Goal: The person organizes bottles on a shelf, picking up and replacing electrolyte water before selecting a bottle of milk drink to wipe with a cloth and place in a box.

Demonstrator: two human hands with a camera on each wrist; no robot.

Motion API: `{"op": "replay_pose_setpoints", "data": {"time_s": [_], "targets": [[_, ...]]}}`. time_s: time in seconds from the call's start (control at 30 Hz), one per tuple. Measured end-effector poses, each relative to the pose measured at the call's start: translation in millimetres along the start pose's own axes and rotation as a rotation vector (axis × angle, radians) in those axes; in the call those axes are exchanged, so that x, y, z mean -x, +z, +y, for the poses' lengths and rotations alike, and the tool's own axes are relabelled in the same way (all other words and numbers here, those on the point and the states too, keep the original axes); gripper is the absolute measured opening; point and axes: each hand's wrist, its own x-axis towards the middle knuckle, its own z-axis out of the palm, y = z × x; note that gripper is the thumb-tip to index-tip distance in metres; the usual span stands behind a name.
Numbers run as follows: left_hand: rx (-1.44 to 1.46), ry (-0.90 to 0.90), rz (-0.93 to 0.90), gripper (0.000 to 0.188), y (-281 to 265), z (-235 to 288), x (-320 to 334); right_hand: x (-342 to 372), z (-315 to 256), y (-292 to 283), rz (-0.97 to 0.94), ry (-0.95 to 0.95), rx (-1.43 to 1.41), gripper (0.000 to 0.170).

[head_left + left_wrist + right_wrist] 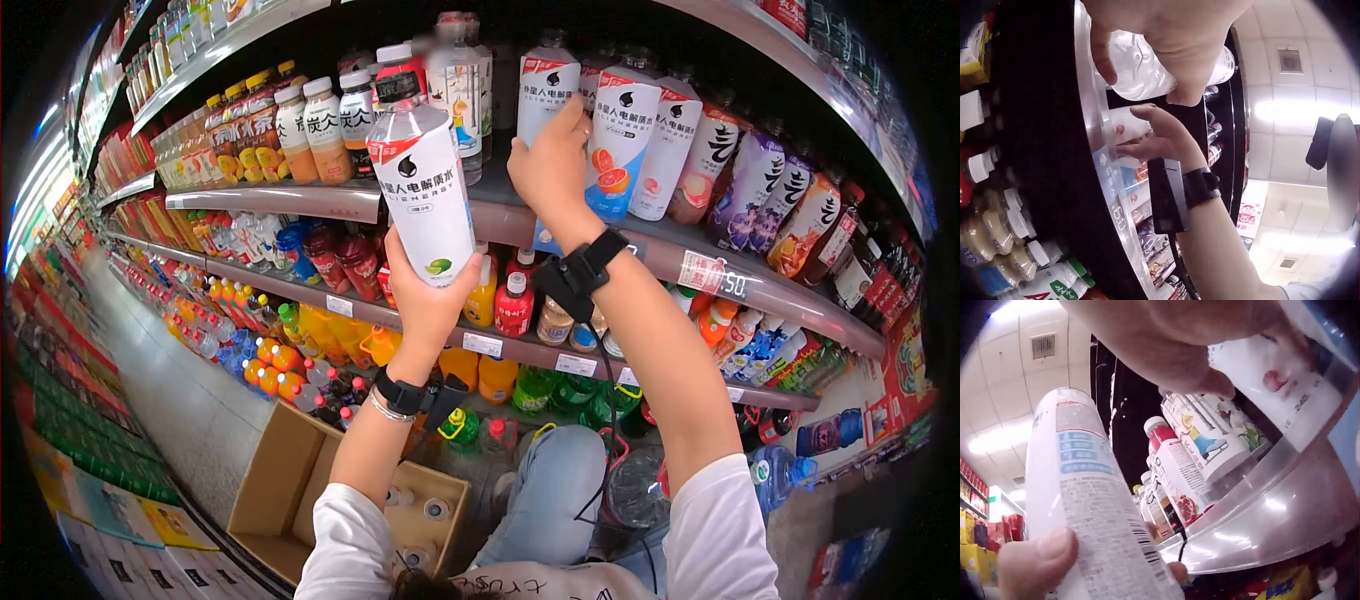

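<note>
My left hand (430,295) grips the lower part of a white-labelled bottle (425,200) with a dark cap and a green fruit picture, held up in front of the shelf. Its clear base (1138,72) shows under the left hand (1172,31) in the left wrist view. On the shelf, my right hand (555,165) curls its fingers around a similar bottle (545,85), hiding the lower part. In the right wrist view, the right hand (1179,344) lies over a white bottle (1279,387) with a pink fruit picture.
An orange-picture bottle (622,140) and other drinks stand right of the right hand. Left of it are tall clear bottles (460,90). The shelf edge (500,218) runs below. An open cardboard box (285,450) with several bottles sits on the floor by the knee.
</note>
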Motion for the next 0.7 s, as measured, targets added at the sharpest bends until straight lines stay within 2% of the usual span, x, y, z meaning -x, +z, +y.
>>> {"op": "replay_pose_setpoints", "data": {"time_s": [0.3, 0.6, 0.7], "targets": [[0.037, -0.029, -0.043, 0.072, -3, 1, 6, -12, 2, 13, -0.125, 0.093, 0.103, 0.071], [0.007, -0.028, -0.036, 0.073, -11, -12, 12, -30, 2, 36, -0.17, 0.055, 0.13, 0.071], [0.016, -0.021, -0.056, 0.073, -14, -10, 14, -36, 2, 39, -0.213, 0.026, 0.113, 0.063]]}}
